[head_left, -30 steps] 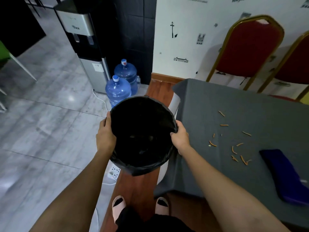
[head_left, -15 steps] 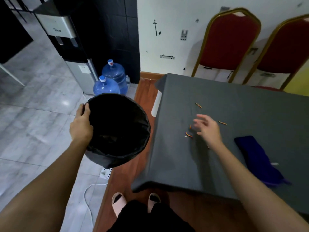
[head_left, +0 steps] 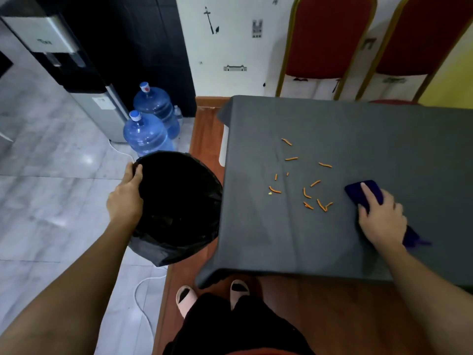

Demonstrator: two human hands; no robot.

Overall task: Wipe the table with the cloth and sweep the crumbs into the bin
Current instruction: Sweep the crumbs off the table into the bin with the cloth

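A grey-clothed table (head_left: 371, 129) fills the right half of the view. Several orange crumbs (head_left: 307, 193) lie scattered near its left-middle. A dark blue cloth (head_left: 358, 192) lies flat to their right, and my right hand (head_left: 381, 219) rests on top of it, fingers spread over the fabric. My left hand (head_left: 125, 198) grips the left rim of a bin lined with a black bag (head_left: 179, 201), held in the air just beside the table's left edge, its mouth facing up.
Two blue water bottles (head_left: 147, 134) and a water dispenser (head_left: 76, 73) stand on the tiled floor behind the bin. Two red chairs (head_left: 330, 37) sit against the wall beyond the table. A white cable (head_left: 139, 301) runs across the floor near my feet.
My right hand let go of the bin's rim, crossed over the crumbs and came down on the blue cloth. My left hand alone now holds the bin beside the table.
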